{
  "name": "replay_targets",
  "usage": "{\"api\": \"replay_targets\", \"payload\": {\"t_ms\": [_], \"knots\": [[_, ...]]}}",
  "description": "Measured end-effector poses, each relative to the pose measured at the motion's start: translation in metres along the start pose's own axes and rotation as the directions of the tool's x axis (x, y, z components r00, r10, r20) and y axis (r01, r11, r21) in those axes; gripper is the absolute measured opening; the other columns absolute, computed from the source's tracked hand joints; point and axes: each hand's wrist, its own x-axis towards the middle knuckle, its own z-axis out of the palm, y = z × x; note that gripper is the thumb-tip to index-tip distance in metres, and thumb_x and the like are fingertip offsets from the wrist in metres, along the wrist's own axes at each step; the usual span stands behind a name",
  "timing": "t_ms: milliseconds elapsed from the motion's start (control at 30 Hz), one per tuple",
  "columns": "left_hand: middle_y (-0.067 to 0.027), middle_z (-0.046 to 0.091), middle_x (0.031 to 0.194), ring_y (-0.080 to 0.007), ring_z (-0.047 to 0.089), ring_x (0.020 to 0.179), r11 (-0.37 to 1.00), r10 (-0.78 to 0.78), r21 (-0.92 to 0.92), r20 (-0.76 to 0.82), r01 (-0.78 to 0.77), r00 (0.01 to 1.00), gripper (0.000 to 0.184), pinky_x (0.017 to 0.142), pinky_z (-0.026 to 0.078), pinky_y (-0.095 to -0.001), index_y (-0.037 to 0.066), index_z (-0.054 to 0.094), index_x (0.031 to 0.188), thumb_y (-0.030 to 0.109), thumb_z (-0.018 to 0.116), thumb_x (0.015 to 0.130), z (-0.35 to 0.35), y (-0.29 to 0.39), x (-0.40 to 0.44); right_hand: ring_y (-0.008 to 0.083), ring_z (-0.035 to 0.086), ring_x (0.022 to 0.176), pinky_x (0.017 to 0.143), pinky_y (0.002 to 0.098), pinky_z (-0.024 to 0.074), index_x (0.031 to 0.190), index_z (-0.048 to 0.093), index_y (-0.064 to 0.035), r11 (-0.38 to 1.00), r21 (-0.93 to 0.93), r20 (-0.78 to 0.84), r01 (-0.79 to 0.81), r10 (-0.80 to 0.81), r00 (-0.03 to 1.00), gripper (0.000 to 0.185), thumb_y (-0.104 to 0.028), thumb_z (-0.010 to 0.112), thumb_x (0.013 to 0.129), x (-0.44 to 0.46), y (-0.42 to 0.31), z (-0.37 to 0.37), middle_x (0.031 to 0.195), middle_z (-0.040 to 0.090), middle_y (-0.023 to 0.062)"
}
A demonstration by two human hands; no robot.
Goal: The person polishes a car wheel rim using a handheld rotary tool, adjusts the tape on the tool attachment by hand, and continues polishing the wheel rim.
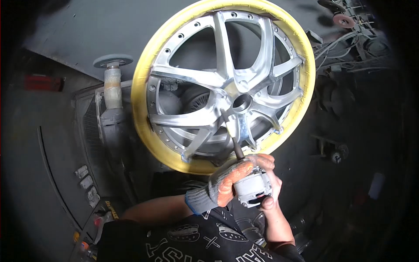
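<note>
Alloy wheel (229, 83), one, fills my view just beyond both hands, its face toward me and slightly tilted. I see bright silver metal, polished to sharp highlights along the spokes (224, 48), with greyer patches near the hub. I count at least nine spokes; the tool crosses the lower ones, so I can't be sure of the total. One round centre bore (242, 103) sits dark in the middle, and one band of wrinkled yellow tape (142, 83) runs round the outer lip. Small holes dot the ring inside it, too many partly hidden for me to count.

My left hand (229, 181), in a grey and orange glove with a blue cuff, is wrapped around the front of one pale rotary tool (252, 188). My right hand (274, 187) is closed on the tool's far side. From between them, one shaft (238, 148) reaches up to the metal beside the bore; I can't tell whether its tip touches.

Left of my gloved hand, farther off, stands one pale disc (112, 60) on a wrapped post (113, 87). Well beyond my right hand are one pinkish disc (344, 20) and tangled cables (342, 43).
</note>
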Motion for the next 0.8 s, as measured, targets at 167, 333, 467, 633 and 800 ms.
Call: {"api": "replay_targets", "payload": {"t_ms": [167, 333, 467, 633, 800], "knots": [[-0.0095, 0.058, 0.122, -0.0173, 0.054, 0.115, 0.999, -0.040, 0.021, -0.097, 0.042, 0.995, 0.040, 0.101, 0.040, -0.0341, 0.003, 0.057, 0.126, 0.030, 0.056, 0.097, 0.007, -0.014, 0.019, 0.0352, 0.070, 0.088, 0.083, 0.0406, 0.0535, 0.113, 0.059, 0.0122, 0.970, -0.076, 0.093, 0.230, -0.223, 0.970, 0.108, -0.087, 0.041, 0.076, 0.027, 0.042, -0.041, 0.099, 0.069, 0.0229], [-0.0073, 0.059, 0.120, -0.0168, 0.056, 0.111, 0.999, -0.008, -0.046, -0.135, 0.002, 0.991, 0.042, 0.097, 0.043, -0.0339, 0.003, 0.055, 0.127, 0.026, 0.061, 0.093, -0.003, -0.027, 0.031, 0.0385, 0.069, 0.084, 0.079, 0.0431, 0.0539, 0.111, 0.059, 0.0111, 0.904, -0.143, 0.170, 0.403, -0.379, 0.910, 0.104, -0.086, 0.046, 0.075, 0.046, 0.073, -0.056, 0.095, 0.068, 0.0227], [-0.0064, 0.059, 0.122, -0.0158, 0.055, 0.114, 0.992, 0.007, -0.124, -0.154, -0.027, 0.988, 0.043, 0.100, 0.042, -0.0337, 0.003, 0.054, 0.129, 0.025, 0.060, 0.093, -0.012, -0.035, 0.031, 0.0405, 0.067, 0.077, 0.074, 0.0446, 0.0532, 0.107, 0.059, 0.0102, 0.832, -0.229, 0.194, 0.506, -0.470, 0.861, 0.101, -0.084, 0.049, 0.074, 0.052, 0.083, -0.055, 0.087, 0.067, 0.0223], [-0.0052, 0.059, 0.123, -0.0147, 0.054, 0.116, 0.991, 0.005, -0.131, -0.163, -0.027, 0.987, 0.043, 0.101, 0.041, -0.0333, 0.004, 0.052, 0.132, 0.022, 0.059, 0.093, -0.022, -0.042, 0.015, 0.0411, 0.066, 0.075, 0.072, 0.0444, 0.0531, 0.104, 0.059, 0.0106, 0.827, -0.213, 0.234, 0.521, -0.475, 0.849, 0.102, -0.086, 0.049, 0.073, 0.043, 0.081, -0.046, 0.086, 0.066, 0.0240], [-0.0049, 0.058, 0.122, -0.0144, 0.054, 0.114, 0.995, -0.013, -0.100, -0.190, -0.006, 0.982, 0.043, 0.099, 0.042, -0.0340, 0.006, 0.052, 0.131, 0.022, 0.060, 0.092, -0.031, -0.040, -0.016, 0.0419, 0.066, 0.076, 0.073, 0.0446, 0.0534, 0.100, 0.060, 0.0123, 0.819, -0.221, 0.234, 0.530, -0.482, 0.844, 0.105, -0.088, 0.050, 0.070, 0.026, 0.076, -0.026, 0.086, 0.065, 0.0260]]}}
